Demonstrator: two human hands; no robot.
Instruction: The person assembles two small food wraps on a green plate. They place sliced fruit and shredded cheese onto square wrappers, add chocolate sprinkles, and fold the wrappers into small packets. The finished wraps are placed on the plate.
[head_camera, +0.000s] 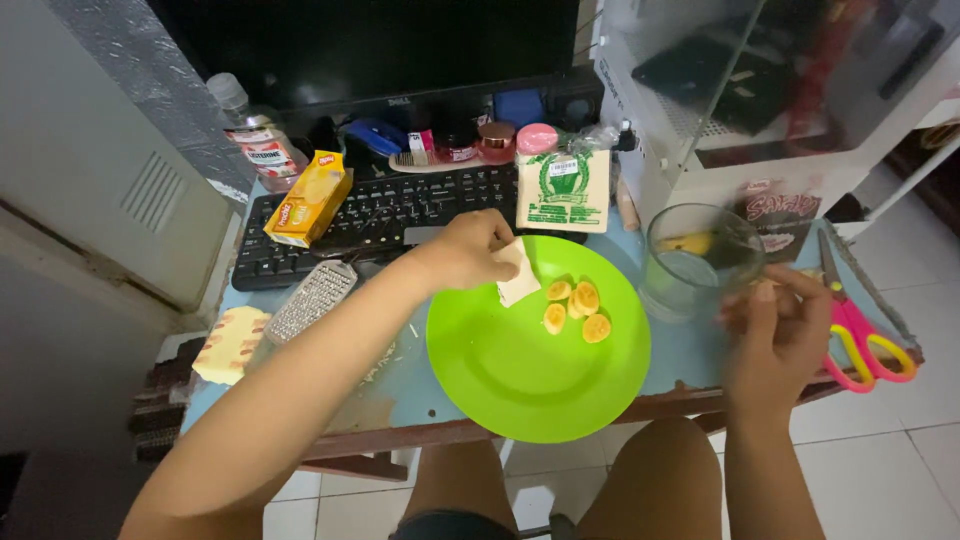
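Four small round yellow slices (575, 305), smooth-topped, clustered near the far rim of a glossy lime-green plastic plate (520, 380). Left hand (470, 250) pinched around a pale, flat, blocky piece (518, 280) over the plate's edge. Right hand (775, 335) loosely curled, touching a clear glass mug (700, 260). Pink-and-yellow scissors (865, 345) just beside.

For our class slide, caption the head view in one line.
Left hand holds a white piece over a green plate of yellow slices; right hand grips a glass mug.
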